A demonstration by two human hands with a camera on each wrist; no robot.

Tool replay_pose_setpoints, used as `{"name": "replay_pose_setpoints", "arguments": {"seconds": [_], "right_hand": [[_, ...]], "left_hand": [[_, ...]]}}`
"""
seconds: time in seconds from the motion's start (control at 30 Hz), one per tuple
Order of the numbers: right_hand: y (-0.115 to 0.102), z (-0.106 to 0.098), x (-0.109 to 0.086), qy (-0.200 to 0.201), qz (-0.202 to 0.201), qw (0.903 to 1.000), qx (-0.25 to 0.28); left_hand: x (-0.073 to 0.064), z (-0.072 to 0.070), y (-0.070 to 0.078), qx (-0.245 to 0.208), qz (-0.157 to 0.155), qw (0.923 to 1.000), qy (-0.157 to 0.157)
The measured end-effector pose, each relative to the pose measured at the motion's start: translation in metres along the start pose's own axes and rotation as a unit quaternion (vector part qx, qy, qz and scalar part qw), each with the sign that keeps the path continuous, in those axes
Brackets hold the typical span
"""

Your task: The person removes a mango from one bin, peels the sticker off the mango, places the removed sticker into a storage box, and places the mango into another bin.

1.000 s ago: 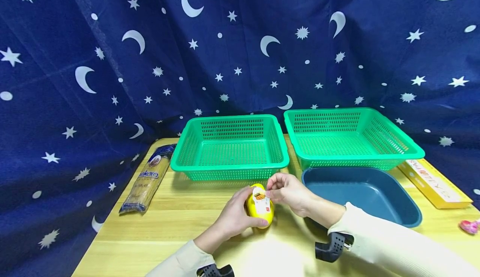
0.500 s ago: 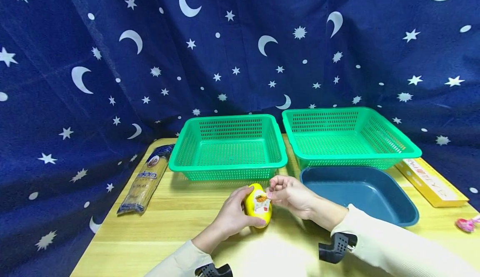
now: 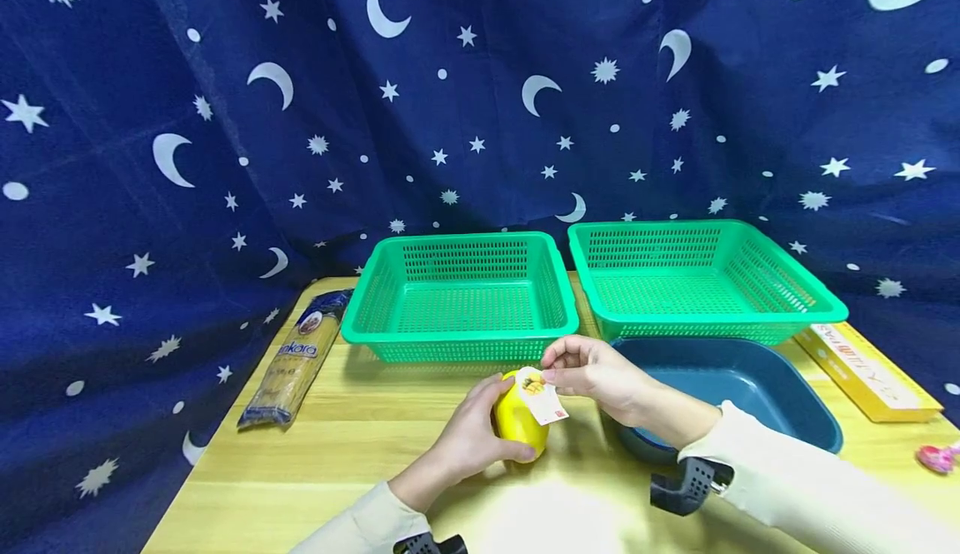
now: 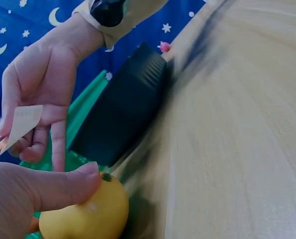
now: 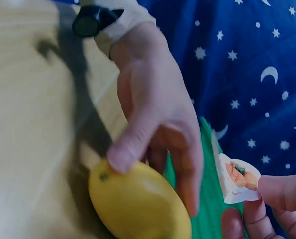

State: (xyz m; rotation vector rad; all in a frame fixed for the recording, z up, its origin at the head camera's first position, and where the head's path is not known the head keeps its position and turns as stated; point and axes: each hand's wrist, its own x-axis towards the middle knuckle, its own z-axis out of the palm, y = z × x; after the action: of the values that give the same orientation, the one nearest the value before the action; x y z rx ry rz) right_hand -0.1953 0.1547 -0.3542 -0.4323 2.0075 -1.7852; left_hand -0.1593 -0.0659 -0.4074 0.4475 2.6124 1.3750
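A smooth yellow mango (image 3: 517,429) with a small green stem spot lies near the front middle of the table. My left hand (image 3: 472,431) grips it from the left, thumb on the near end and fingers at the far end. With thumb and fingertips, my right hand (image 3: 600,381) pinches a white paper label (image 3: 546,404) printed with an orange fruit. The label overlaps the mango in the head view. Both wrist views show the label (image 5: 240,180) apart from the mango (image 5: 140,204), slightly curled.
Two green mesh baskets (image 3: 465,339) (image 3: 712,318) stand along the back. A dark blue basin (image 3: 806,416) sits under my right forearm. A pasta bag (image 3: 296,362) lies left; a yellow box (image 3: 870,371) and pink wrapped candy (image 3: 936,458) lie right.
The label, earlier flat against the mango, has come up and swung to the right in the right hand's pinch. That hand has shifted slightly right; the left hand keeps its grip.
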Motion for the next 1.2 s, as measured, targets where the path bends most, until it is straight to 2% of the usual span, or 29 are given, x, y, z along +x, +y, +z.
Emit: {"name": "replay_pose_setpoints", "arguments": {"seconds": [0.1,0.27,0.63,0.87,1.03,1.2], "right_hand": [[-0.003,-0.009,-0.002,0.013,-0.003,0.9996,-0.023],[-0.005,-0.029,-0.007,0.033,0.014,0.9989,-0.031],[0.003,-0.088,-0.017,0.066,0.052,0.9939,-0.071],[0.011,-0.117,-0.024,0.071,0.075,0.9907,-0.088],[0.019,-0.131,-0.028,0.069,0.091,0.9896,-0.088],[0.027,-0.142,-0.031,0.056,0.109,0.9883,-0.091]], "left_hand": [[-0.001,0.0,0.0,0.008,0.003,0.9999,-0.006],[-0.003,-0.001,0.0,0.008,0.014,0.9998,-0.008],[-0.004,-0.003,-0.001,0.011,0.008,0.9999,-0.003],[-0.003,-0.002,0.001,0.005,0.003,1.0,0.006],[-0.006,-0.002,0.001,-0.006,-0.007,0.9999,0.007],[-0.006,-0.001,0.001,-0.009,-0.003,0.9999,0.01]]}}
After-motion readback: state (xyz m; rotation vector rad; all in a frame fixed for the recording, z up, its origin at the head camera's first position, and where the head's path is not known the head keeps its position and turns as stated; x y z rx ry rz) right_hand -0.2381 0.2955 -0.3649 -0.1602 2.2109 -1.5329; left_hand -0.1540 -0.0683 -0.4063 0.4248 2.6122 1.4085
